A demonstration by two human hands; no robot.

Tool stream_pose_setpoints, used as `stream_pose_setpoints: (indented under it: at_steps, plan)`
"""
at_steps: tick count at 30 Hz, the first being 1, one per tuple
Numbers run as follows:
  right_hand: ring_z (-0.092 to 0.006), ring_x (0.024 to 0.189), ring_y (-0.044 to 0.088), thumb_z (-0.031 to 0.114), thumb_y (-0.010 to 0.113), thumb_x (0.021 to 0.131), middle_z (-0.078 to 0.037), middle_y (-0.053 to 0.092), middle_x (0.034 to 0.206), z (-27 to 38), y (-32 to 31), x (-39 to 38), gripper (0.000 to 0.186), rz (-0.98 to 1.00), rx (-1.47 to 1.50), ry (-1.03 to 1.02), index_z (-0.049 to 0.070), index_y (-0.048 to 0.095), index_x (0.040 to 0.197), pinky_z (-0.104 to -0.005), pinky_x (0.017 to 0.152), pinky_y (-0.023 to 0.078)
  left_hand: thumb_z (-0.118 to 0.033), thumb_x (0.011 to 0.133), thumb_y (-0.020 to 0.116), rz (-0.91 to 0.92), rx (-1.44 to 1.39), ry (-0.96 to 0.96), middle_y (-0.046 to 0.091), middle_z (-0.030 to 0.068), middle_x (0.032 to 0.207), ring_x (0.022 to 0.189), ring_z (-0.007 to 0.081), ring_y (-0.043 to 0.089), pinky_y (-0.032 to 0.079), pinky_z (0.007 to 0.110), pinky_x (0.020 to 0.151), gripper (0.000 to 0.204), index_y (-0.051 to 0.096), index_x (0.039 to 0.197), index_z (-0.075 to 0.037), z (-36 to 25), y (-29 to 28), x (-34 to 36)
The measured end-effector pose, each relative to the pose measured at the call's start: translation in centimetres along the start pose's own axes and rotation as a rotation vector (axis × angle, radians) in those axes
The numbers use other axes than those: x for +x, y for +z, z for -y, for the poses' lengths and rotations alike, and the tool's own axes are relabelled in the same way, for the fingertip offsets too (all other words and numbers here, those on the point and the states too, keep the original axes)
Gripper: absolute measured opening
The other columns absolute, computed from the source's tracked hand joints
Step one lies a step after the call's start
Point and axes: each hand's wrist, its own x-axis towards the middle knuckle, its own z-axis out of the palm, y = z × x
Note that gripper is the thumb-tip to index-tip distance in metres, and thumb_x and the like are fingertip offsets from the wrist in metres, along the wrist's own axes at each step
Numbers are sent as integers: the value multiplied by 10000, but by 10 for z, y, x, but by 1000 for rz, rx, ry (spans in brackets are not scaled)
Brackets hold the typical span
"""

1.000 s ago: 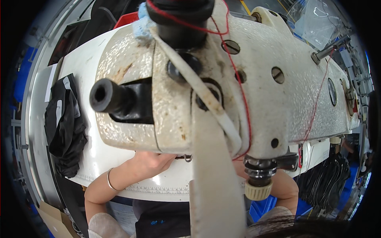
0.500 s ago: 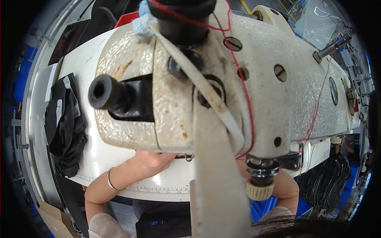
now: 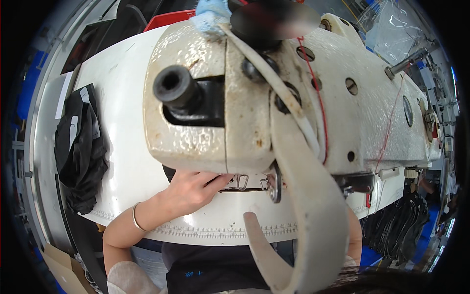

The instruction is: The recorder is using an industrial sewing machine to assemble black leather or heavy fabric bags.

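The white sewing machine head [image 3: 188, 142] fills the middle, with red thread [image 3: 319, 105] running down it. My left hand [image 3: 193, 191] is under its lower edge, near the needle area. Its fingers are curled and closed, but the machine hides the tips, so what they hold cannot be made out. A small black patch [image 3: 169, 172] shows beside that hand, probably dark cloth. A pale curved lever [image 3: 313, 210] hangs in front of the machine. Of my right arm only the forearm [image 3: 354, 235] shows; the right hand is hidden behind the machine and lever.
Folded black fabric pieces [image 3: 78, 147] with white labels lie on the left of the white table [image 3: 122, 171]. A ruler strip [image 3: 220, 230] follows its front edge. More dark pieces [image 3: 396, 225] hang at the right. An open cardboard box [image 3: 63, 269] is at lower left.
The machine appears shifted right and up in the picture, as my view has moved. More of my left hand's fingers now show beneath the head. The lever's curve has come into sight.
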Motion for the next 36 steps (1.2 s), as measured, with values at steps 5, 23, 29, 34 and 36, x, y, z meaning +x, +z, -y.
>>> stream_pose_setpoints:
  at_steps: [5,23,29,34,36]
  plan:
    - [-272,819,621,68,611,760,-105,625,959,1,-2,2,264,6,183,107,44,633,1022,-370,724,506,-19,586,679,-13,19,16,654,61,914,861,214,619,507,358,717,309,710,893,-22,0,1,-3]
    - [-227,712,617,77,635,643,-65,644,858,22,-34,41,238,2,-416,-59,93,667,878,-389,663,501,-61,678,678,-59,156,-23,617,106,937,947,284,578,425,423,925,180,630,845,-13,24,-4,17]
    - [-246,672,596,56,647,665,-71,618,785,21,-27,38,138,-96,-380,-115,33,611,796,-386,644,487,-37,689,663,-116,61,-105,587,137,917,953,302,563,449,380,882,259,589,936,-4,25,-10,17]
    - [-211,672,629,93,710,745,-87,647,886,23,-21,30,262,-108,-236,-169,48,616,985,-315,588,487,-67,711,605,110,337,-199,573,123,822,821,255,563,453,343,712,175,538,857,1,-1,-19,17]
    - [-143,703,628,111,733,788,-96,646,942,53,-22,19,376,63,351,406,36,581,1124,-255,543,480,-97,690,604,232,395,-174,571,78,702,686,243,576,438,320,685,186,532,836,-6,-38,-32,17]
